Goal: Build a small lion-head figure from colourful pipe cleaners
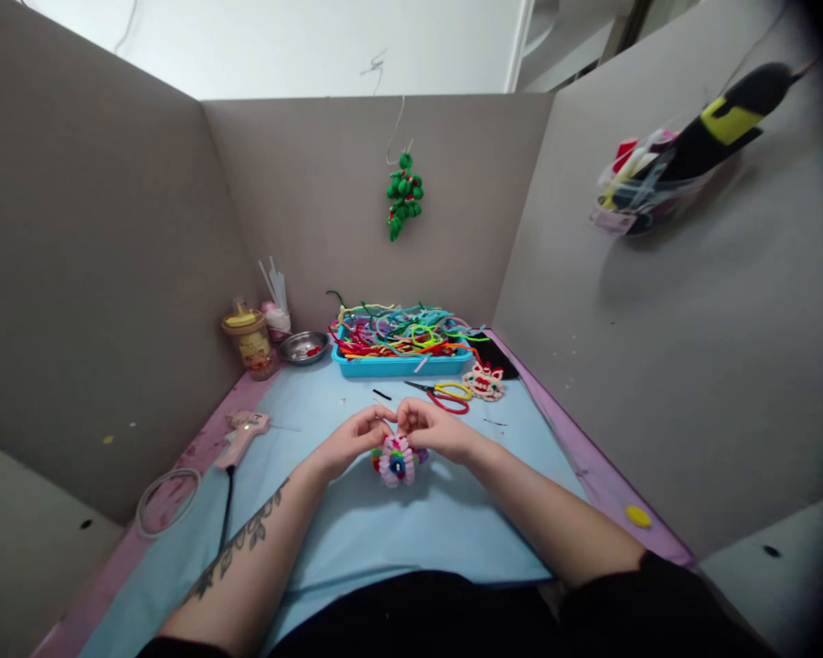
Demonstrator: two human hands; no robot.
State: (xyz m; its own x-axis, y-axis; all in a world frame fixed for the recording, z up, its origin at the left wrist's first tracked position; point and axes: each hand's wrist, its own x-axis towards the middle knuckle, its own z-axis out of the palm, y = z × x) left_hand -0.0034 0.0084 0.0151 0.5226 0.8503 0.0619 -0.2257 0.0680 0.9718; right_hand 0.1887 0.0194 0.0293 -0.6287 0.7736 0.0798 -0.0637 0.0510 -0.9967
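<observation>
Both hands met over the light blue counter [357, 539]. The left hand [348, 441] and the right hand [441, 431] pinched the top of a pink pipe-cleaner flower [396, 460], near the scissors [445, 395] and blue tray [398, 366].

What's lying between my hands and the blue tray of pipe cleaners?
In the head view: scissors with red and yellow handles, and a short black piece left of them. The left hand and right hand hold the flower.
</observation>
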